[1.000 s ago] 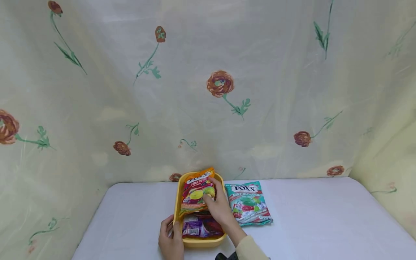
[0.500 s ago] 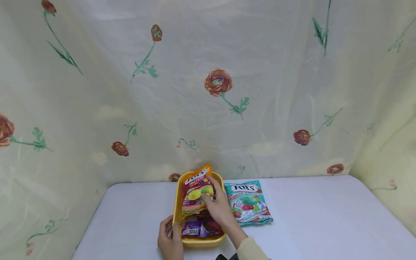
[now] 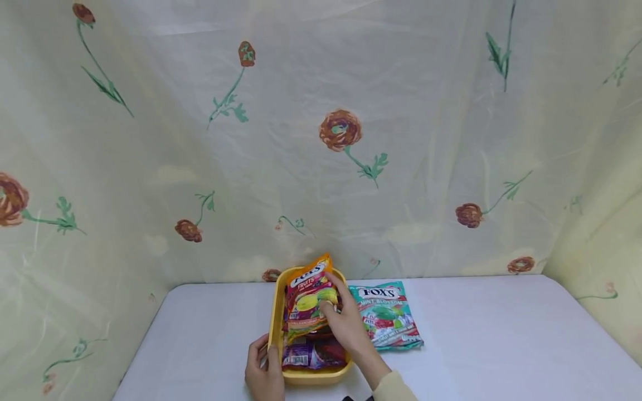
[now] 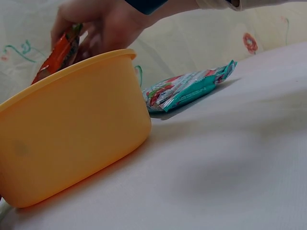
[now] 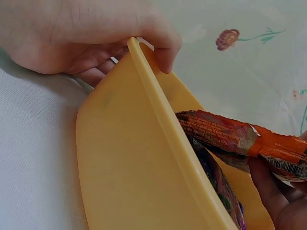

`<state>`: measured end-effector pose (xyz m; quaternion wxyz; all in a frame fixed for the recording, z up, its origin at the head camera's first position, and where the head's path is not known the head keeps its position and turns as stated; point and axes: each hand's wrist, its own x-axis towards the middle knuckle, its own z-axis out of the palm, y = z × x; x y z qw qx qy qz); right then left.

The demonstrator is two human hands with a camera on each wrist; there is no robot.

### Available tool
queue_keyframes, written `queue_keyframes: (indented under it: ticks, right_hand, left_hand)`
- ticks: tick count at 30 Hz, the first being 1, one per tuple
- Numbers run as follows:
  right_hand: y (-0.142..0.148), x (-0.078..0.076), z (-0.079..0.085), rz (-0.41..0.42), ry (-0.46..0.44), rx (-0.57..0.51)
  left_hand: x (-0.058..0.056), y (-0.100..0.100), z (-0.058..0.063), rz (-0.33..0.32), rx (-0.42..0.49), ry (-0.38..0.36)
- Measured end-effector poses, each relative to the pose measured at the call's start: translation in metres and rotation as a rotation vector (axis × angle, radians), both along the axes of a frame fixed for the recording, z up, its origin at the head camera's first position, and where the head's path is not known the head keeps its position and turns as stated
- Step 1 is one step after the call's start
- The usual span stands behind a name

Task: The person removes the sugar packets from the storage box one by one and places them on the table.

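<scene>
In the head view, a yellow plastic tub [image 3: 316,379] stands on the white table. The left hand [image 3: 266,370] holds its near left side; in the right wrist view the thumb hooks over the rim. With thumb and fingers, the right hand [image 3: 347,329] grips the right edge of an orange and red Fox's Fruits candy bag [image 3: 307,305]. This bag is tilted in the tub's far part, its top end above the rim. Beneath and nearer lies a purple packet [image 3: 297,357], among other wrappers partly hidden by the candy bag.
A teal Fox's Mint Blossom candy bag [image 3: 385,314] lies flat on the table, just right of the tub. Behind the table's far edge hangs a pale flowered cloth [image 3: 421,139], close to the tub's far end.
The right hand has shifted the Fox's Fruits bag slightly rightward, away from the tub's left wall, still gripping it. The left hand stays on the tub. The head view has shifted a little.
</scene>
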<state>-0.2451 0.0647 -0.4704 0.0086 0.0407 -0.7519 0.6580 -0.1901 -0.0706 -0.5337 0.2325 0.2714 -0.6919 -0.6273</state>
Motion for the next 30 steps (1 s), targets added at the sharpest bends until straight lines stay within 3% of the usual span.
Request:
queue_keyframes:
  ticks: [21, 30]
  right_hand:
    - [0.015, 0.003, 0.002, -0.022, -0.004, -0.082]
    - [0.026, 0.004, 0.003, -0.062, 0.01, -0.055]
  left_hand:
    - [0.001, -0.001, 0.0, -0.004, -0.034, -0.011]
    - [0.001, 0.0, 0.0, -0.002, -0.025, -0.006]
